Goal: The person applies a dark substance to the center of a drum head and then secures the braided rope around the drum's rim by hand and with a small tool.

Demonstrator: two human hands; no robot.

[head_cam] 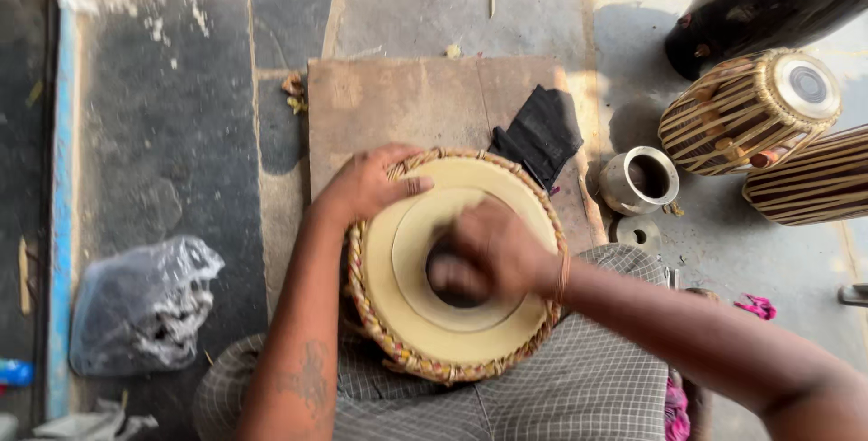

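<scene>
A round drum (506, 206) with a pale skin head and a braided rim lies face up between my knees. My left hand (366, 183) grips its upper left rim, thumb on the skin. Blurred by motion, my right hand (488, 256) presses on the dark centre patch of the head. I cannot tell whether the right hand holds anything.
A wooden board (407, 98) lies on the stone floor behind the drum, with a black cloth (541, 134) on its right edge. A small metal cup (638, 179) and several finished strapped drums (750, 111) stand at right. A crumpled plastic bag (140, 305) lies at left.
</scene>
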